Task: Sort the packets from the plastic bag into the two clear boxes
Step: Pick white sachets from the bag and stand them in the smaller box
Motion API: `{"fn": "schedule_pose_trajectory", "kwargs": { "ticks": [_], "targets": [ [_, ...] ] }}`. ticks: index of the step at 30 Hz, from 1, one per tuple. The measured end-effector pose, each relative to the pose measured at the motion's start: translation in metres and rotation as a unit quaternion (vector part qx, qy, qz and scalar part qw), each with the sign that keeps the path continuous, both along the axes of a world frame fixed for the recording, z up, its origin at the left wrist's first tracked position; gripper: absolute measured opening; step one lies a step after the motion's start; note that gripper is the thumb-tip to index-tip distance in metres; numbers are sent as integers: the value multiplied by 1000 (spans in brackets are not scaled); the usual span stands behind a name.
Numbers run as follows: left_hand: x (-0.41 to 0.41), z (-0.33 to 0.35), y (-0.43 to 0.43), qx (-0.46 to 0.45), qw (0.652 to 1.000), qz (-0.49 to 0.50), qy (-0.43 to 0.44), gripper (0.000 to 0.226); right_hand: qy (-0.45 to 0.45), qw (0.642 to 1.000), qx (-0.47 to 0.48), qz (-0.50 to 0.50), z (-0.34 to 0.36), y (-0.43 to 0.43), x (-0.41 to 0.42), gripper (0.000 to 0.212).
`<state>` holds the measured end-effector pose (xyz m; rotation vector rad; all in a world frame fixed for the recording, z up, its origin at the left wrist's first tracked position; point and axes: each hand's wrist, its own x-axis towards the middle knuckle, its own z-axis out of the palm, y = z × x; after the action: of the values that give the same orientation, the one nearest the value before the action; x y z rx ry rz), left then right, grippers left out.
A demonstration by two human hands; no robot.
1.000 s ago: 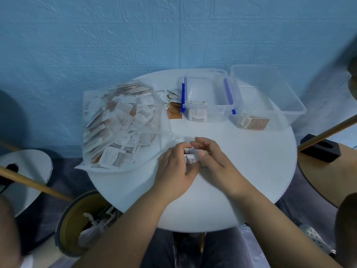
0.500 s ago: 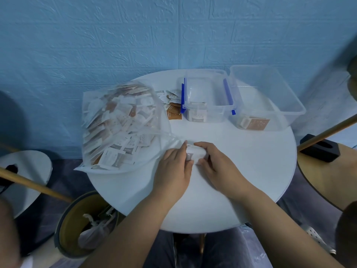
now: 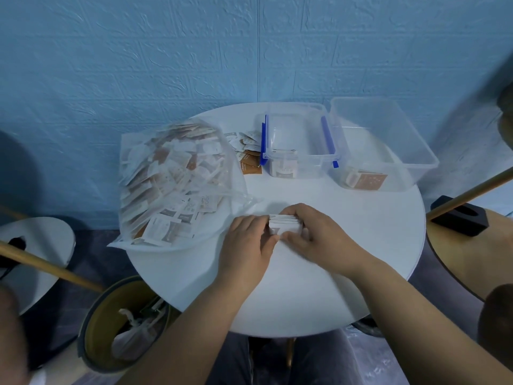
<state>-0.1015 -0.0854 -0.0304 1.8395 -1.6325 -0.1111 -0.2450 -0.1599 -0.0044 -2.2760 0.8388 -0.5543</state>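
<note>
1. Both hands meet on a small stack of white packets, standing on edge on the desk just right of the bag's mouth.
2. The right hand curls over the top of the stack with its thumb on the near side. The left hand pinches the left end. This 2-sided hold is probably meant to square the edges so the packets travel as 1 block.
3. The bag lies flat at the left, mouth towards the hands, so it is a short reach. It looks mostly full, so I judge the sorting to be at an early stage.
4. The 2 boxes stand open side by side at the far edge. The blue-clipped box holds white packets at its near end. The right box holds brown ones.
5. This white stack likely belongs in the blue-clipped box.
6. Loose packets lie between the bag and that box, still unsorted.
7. Slack pressure could let the stack fan out when it is lifted.
</note>
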Motion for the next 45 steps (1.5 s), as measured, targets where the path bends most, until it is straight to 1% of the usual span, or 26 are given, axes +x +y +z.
{"fn": "schedule_pose_trajectory", "kwargs": {
  "ticks": [4, 10, 13, 16, 17, 18, 20, 22, 26, 30, 32, 36, 39, 41, 43, 45],
  "targets": [
    [-1, 8, 1, 6, 1000, -18, 2, 24, 13, 1000, -3, 21, 16, -6, 0, 22],
    [6, 48, -27, -29, 999, -25, -1, 28, -5, 999, -35, 37, 59, -34, 4, 22],
    [11, 67, -56, -59, 997, -28, 43, 22, -10, 999, -30, 27, 84, -59, 8, 20],
    [14, 74, -83, -69, 992, -27, 106, 27, -23, 999, 38, 7, 98, -86, 12, 17],
    [15, 75, -90, -68, 989, -23, 127, 29, -23, 999, 47, 0, 100, -95, 14, 16],
    [17, 72, -97, -65, 988, -16, 142, 33, -22, 998, 52, -12, 100, -104, 16, 15],
    [24, 63, -109, -47, 986, 0, 159, 50, -29, 997, 66, -43, 100, -123, 21, 14],
    [28, 53, -118, -32, 985, 9, 167, 65, -15, 995, 79, -63, 98, -141, 28, 12],
    [27, 32, -129, -38, 977, 15, 207, 79, 86, 992, 64, -61, 81, -171, 48, 11],
    [24, 17, -135, -49, 971, 22, 233, 82, 133, 986, 61, -85, 64, -184, 68, 14],
    [23, 13, -136, -59, 968, 24, 241, 81, 126, 985, 80, -88, 59, -188, 75, 12],
    [23, 11, -136, -67, 968, 27, 240, 82, 153, 982, 80, -71, 50, -193, 82, 21],
    [22, 10, -135, -65, 970, 25, 234, 80, 158, 982, 99, -41, 49, -193, 81, 17],
    [22, 11, -134, -63, 971, 23, 231, 79, 154, 980, 125, -27, 51, -194, 79, 15],
    [22, 11, -134, -60, 971, 24, 230, 80, 135, 973, 185, -22, 54, -195, 76, 15],
    [22, 12, -134, -59, 971, 26, 229, 80, 127, 965, 227, -21, 57, -198, 74, 23]
  ]
}}
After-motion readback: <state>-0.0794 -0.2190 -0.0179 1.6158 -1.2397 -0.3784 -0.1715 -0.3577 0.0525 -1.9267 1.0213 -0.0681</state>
